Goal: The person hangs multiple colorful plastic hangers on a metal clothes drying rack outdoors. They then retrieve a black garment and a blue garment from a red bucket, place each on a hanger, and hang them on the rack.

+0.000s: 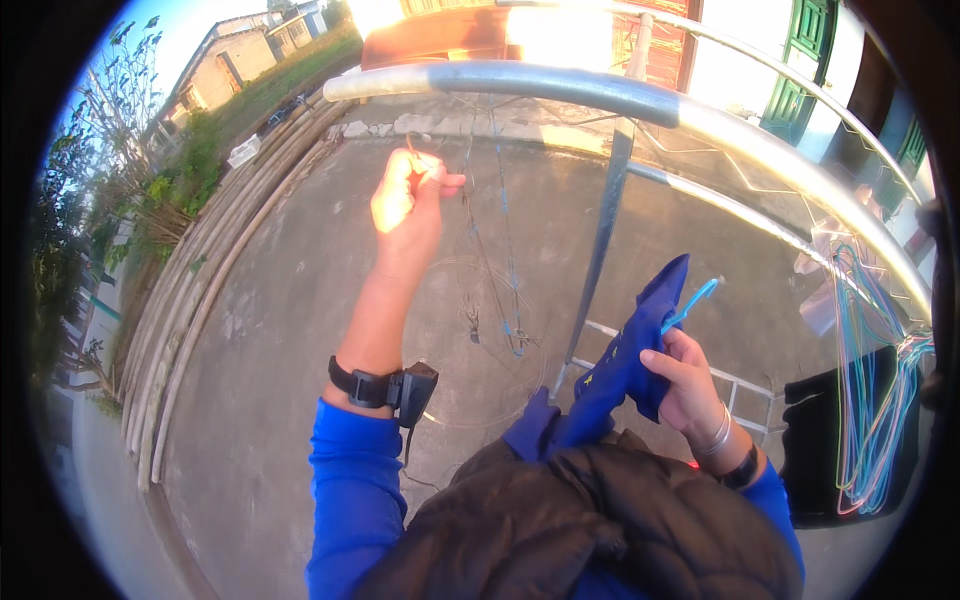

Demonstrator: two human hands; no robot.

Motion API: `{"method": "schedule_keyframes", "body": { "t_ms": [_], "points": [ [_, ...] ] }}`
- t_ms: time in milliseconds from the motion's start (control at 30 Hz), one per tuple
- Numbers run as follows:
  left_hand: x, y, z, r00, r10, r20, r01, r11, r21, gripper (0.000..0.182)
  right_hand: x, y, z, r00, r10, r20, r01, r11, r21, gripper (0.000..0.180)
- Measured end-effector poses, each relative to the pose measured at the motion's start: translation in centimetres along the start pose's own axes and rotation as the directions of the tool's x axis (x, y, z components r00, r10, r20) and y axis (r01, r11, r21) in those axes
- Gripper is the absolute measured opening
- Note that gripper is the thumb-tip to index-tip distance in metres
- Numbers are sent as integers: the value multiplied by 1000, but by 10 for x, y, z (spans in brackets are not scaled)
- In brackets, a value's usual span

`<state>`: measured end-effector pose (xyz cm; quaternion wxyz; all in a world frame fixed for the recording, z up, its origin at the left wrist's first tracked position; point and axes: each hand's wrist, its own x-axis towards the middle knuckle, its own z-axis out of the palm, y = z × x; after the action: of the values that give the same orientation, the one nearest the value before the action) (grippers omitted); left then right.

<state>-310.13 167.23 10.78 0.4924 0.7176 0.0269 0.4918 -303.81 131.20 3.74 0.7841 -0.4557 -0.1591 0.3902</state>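
My left hand is raised at the upper middle, with fingers and thumb pinched together. A thin brownish strand shows at its fingers; what it belongs to is unclear. My right hand grips a dark blue cloth garment with small yellow marks, together with a light blue clothes hanger. The hanger's hook sticks out above the fingers, while the rest is hidden by the cloth. The garment's lower end reaches my dark puffer jacket.
A metal rail arches across in front, with an upright post beneath. Thin cords hang beyond my left hand. At right, several coloured hangers hang in a bunch before black cloth. Wooden poles lie along the left.
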Motion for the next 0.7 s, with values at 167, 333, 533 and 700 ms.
{"method": "schedule_keyframes", "body": {
  "t_ms": [167, 333, 533, 700],
  "points": [
    [-5, 5, -20, 992, 52, -113, -35, 989, 145, 6, 1, 3, 0, 1000, 19, -3, -19, 1000, -6, 39],
    [-2, 13, -38, 975, 14, -220, 2, 997, 71, 7, 0, 2, -1, 999, 36, 29, -36, 999, -6, 37],
    [9, 40, -51, 946, -36, -324, 43, 999, 15, 21, 3, 2, 3, 997, 52, 59, -51, 999, -15, 33],
    [3, 46, -51, 962, -202, -186, 171, 970, -172, 17, 3, -1, 6, 996, 52, 66, -52, 999, -9, 33]
  ]
}}
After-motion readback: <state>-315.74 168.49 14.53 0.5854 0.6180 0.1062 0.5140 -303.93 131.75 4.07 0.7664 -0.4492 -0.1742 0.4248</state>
